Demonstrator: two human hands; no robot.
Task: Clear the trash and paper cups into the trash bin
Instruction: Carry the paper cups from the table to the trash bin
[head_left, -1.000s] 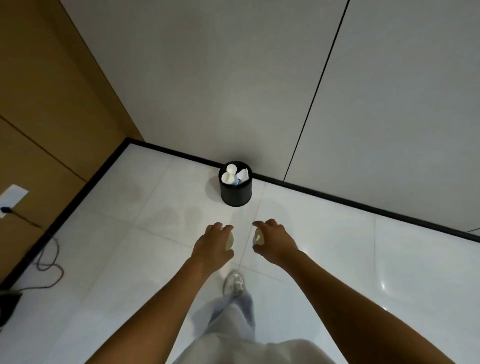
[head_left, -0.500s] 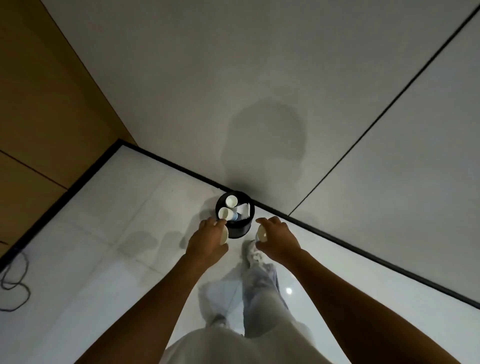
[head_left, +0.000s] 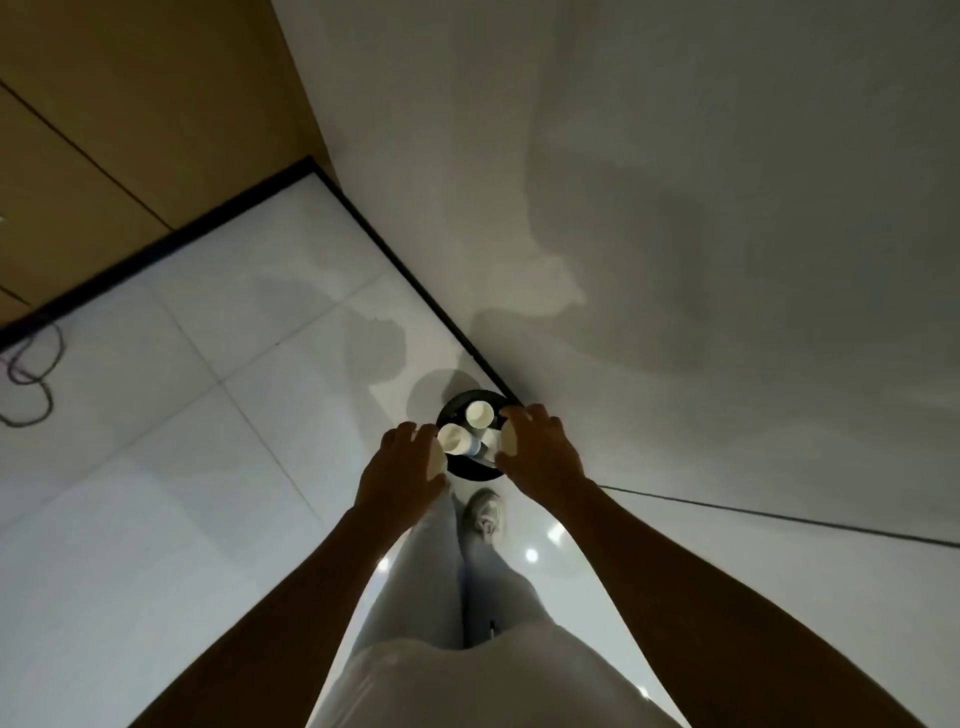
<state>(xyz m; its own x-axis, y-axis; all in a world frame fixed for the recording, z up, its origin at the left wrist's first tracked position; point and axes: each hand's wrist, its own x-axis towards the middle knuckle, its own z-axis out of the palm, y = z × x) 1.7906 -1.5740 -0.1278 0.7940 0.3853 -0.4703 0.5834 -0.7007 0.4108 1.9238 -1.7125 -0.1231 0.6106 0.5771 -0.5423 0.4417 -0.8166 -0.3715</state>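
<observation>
A small round black trash bin (head_left: 453, 410) stands on the floor against the white wall, seen from straight above. Inside it lie white paper cups (head_left: 479, 414), one with a blue band. My left hand (head_left: 404, 470) hovers at the bin's left rim and grips a white paper cup (head_left: 437, 461), mostly hidden under the fingers. At the right rim, above the bin, my right hand (head_left: 540, 454) grips another white paper cup (head_left: 508, 437), of which only a sliver shows.
My legs in pale trousers and one shoe (head_left: 484, 512) stand just short of the bin. The white wall (head_left: 675, 208) rises right behind it, a wooden panel (head_left: 104, 104) to the left. A dark cable (head_left: 28, 376) lies on the tiled floor at far left.
I have stepped up to the bin, and the view now looks straight down into it. Both hands, each still holding its cup, have moved from in front of the bin to over its rim.
</observation>
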